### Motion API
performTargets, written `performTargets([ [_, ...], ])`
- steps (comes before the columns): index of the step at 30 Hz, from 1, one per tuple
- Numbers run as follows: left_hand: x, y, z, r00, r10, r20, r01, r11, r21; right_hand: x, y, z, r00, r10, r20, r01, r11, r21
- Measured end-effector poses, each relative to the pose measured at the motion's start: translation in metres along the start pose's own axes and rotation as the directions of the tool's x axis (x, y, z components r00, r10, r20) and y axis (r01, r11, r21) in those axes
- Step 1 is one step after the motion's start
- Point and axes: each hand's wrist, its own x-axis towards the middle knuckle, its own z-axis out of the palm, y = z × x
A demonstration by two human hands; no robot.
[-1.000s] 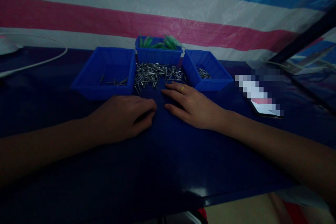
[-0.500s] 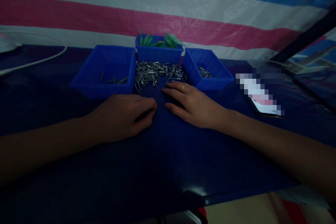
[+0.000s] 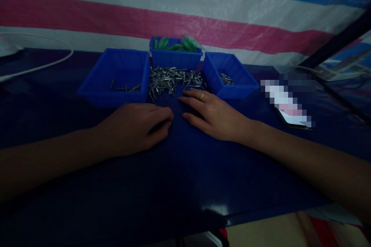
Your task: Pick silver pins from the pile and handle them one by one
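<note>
My left hand (image 3: 137, 125) rests on the dark blue table with its fingers curled and its thumb meeting the index fingertip. Whether anything is inside that pinch is hidden. Flat on the table lies my right hand (image 3: 216, 114), fingers spread and a gold ring on one of them, holding nothing. Just beyond its fingertips is a loose pile of thin silver metal pins (image 3: 166, 79), resembling pop rivets. A blue bin (image 3: 116, 98) behind my left hand contains several pins. Another blue bin (image 3: 234, 92), behind my right hand, holds a small heap of them.
At the back, a third blue bin (image 3: 176, 60) holds green plastic packaging (image 3: 188, 43). A phone (image 3: 292, 117) with a lit, blurred screen lies at right. A white cable (image 3: 43, 66) curves across the left. Striped sheeting (image 3: 116, 15) hangs behind the table.
</note>
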Motion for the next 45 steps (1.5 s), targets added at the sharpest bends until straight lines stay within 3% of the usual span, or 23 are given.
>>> performTargets([
  [20,0.0009,0.0001,0.0003,1.0,-0.001,0.002,0.001,1.0,0.008,0.0003,-0.0001,-0.0007,1.0,0.01,0.023,-0.01,1.0,0.001],
  [27,0.0006,0.0013,-0.0006,1.0,0.01,-0.013,-0.01,1.0,0.002,-0.0001,0.0005,-0.0002,0.999,0.042,-0.024,-0.041,0.999,0.031],
  [34,0.0001,0.0004,-0.0003,1.0,0.0,0.001,0.0,1.0,0.005,0.0029,0.0,0.0015,0.993,0.088,0.079,-0.09,0.996,0.022],
  [45,-0.0004,-0.0002,0.001,1.0,0.006,-0.019,-0.006,1.0,-0.003,0.006,0.0006,0.0014,0.998,0.055,0.027,-0.056,0.998,0.025],
])
